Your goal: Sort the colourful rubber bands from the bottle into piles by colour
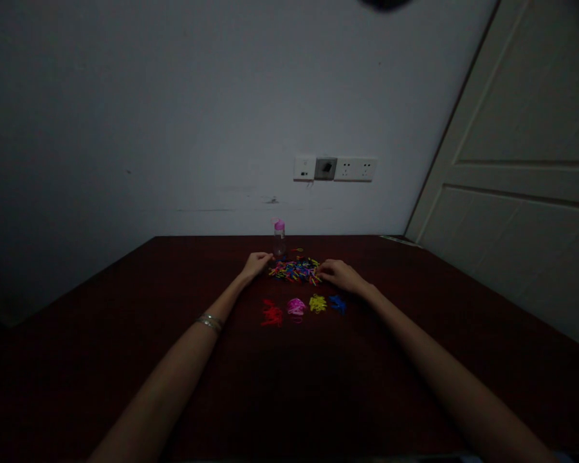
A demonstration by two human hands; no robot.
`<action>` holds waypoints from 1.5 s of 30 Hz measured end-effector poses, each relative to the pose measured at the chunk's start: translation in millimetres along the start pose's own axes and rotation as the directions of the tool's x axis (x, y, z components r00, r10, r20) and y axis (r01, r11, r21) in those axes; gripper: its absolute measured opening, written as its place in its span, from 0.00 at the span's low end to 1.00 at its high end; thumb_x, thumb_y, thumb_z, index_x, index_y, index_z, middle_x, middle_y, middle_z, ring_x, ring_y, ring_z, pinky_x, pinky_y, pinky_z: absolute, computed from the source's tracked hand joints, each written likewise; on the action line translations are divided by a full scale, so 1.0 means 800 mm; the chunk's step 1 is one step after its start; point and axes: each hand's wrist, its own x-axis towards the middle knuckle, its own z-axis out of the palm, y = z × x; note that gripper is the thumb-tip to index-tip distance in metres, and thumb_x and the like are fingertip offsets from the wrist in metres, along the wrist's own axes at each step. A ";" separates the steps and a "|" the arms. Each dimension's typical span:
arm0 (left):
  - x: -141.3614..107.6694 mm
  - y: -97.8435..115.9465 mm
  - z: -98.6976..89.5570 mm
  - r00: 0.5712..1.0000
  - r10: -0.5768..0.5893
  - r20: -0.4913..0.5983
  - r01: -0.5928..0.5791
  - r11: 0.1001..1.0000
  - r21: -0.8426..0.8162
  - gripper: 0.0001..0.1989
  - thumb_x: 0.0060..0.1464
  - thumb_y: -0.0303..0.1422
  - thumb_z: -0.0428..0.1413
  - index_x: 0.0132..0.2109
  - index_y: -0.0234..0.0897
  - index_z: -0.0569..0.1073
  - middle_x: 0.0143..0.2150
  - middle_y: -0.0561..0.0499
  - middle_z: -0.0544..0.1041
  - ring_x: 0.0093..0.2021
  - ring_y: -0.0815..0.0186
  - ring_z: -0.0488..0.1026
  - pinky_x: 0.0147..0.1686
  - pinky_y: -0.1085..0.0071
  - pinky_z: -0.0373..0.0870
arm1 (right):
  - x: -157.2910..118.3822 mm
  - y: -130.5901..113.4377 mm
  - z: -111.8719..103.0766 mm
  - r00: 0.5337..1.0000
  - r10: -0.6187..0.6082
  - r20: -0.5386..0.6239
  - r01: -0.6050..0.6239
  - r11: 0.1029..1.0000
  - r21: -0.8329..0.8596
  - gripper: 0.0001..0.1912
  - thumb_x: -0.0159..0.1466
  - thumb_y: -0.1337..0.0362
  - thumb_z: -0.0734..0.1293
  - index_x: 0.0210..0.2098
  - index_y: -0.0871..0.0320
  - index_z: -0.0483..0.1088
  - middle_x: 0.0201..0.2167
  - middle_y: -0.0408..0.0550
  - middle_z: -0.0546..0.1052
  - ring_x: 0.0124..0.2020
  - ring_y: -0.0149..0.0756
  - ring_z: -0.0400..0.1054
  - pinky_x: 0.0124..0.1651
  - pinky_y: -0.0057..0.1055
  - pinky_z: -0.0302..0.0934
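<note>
A mixed pile of small colourful bands (295,271) lies on the dark red table. My left hand (258,263) is at the pile's left edge, fingers closed together; anything in them is too small to name. At the right edge, my right hand (335,273) has its fingers bent and closed against the bands; what they pinch is hidden. Nearer me lie four single-colour heaps in a row: red (273,313), pink (296,307), yellow (317,303) and blue (338,303).
Behind the pile stands a clear bottle (279,241) with a pink cap. The table (289,386) meets a pale wall with sockets (356,169). A panelled door (521,173) is at the right.
</note>
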 end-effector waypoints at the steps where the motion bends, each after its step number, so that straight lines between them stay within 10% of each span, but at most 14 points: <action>1: -0.001 0.000 0.000 1.000 0.003 -0.002 -0.003 1.000 -0.004 0.20 0.46 0.44 0.51 0.33 0.28 0.74 0.11 0.60 0.53 0.13 0.77 0.48 0.17 0.76 0.41 | 0.000 0.000 -0.002 1.000 0.002 -0.009 -0.002 1.000 0.013 0.10 0.59 0.64 0.62 0.37 0.57 0.73 0.36 0.49 0.74 0.38 0.34 0.68 0.41 0.27 0.59; 25: -0.007 0.004 0.004 0.991 0.123 -0.048 -0.117 0.987 0.108 0.17 0.45 0.41 0.52 0.29 0.28 0.75 0.19 0.52 0.69 0.21 0.73 0.60 0.22 0.76 0.54 | 0.002 0.010 -0.009 0.986 0.129 -0.110 -0.096 0.960 0.264 0.14 0.57 0.58 0.61 0.31 0.61 0.74 0.30 0.49 0.76 0.32 0.35 0.68 0.35 0.28 0.59; 37: -0.036 0.077 0.053 0.848 0.341 0.407 -0.456 0.860 0.229 0.16 0.44 0.36 0.56 0.39 0.30 0.75 0.19 0.56 0.64 0.20 0.75 0.55 0.21 0.77 0.49 | 0.008 -0.010 -0.006 0.992 0.116 -0.055 -0.087 0.923 0.375 0.16 0.56 0.55 0.62 0.31 0.62 0.74 0.28 0.47 0.75 0.31 0.34 0.66 0.34 0.28 0.58; 45: -0.030 0.073 0.041 0.877 0.306 0.371 -0.421 0.862 0.284 0.14 0.44 0.33 0.55 0.38 0.30 0.76 0.21 0.53 0.68 0.21 0.73 0.60 0.23 0.77 0.54 | 0.006 -0.023 -0.031 0.985 0.067 0.161 -0.134 0.881 0.454 0.17 0.54 0.54 0.64 0.30 0.61 0.75 0.25 0.47 0.75 0.26 0.31 0.64 0.29 0.26 0.57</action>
